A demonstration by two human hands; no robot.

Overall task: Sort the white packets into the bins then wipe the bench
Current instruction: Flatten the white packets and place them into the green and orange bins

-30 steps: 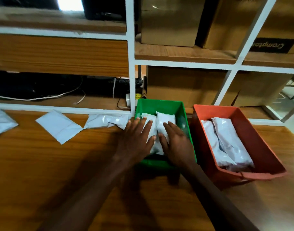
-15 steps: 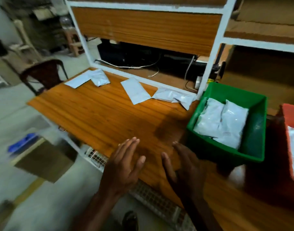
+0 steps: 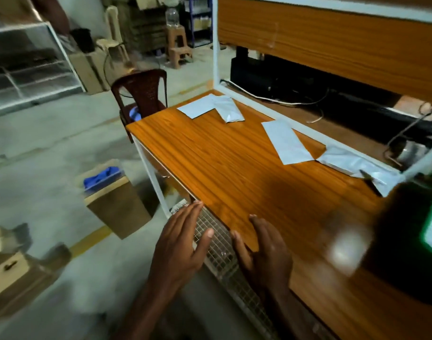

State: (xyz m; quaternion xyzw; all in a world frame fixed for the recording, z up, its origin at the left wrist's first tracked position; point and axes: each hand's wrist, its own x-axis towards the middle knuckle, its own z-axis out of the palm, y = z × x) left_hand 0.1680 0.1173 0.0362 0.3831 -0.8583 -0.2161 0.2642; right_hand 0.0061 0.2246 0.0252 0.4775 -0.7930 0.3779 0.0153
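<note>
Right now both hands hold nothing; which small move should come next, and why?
Probably reach the right hand toward the nearest white packet lying by the shelf frame. Four packets remain on the bench, and the left hand is open over the bench edge.

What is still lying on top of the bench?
Four white packets lie along the bench's far edge. Both hands are empty. The blurred right end is unreadable.

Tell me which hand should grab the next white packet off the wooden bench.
Right, probably. The right hand hovers open over the orange wooden bench, nearer the flat white packet; the left hand is past its edge.
</note>
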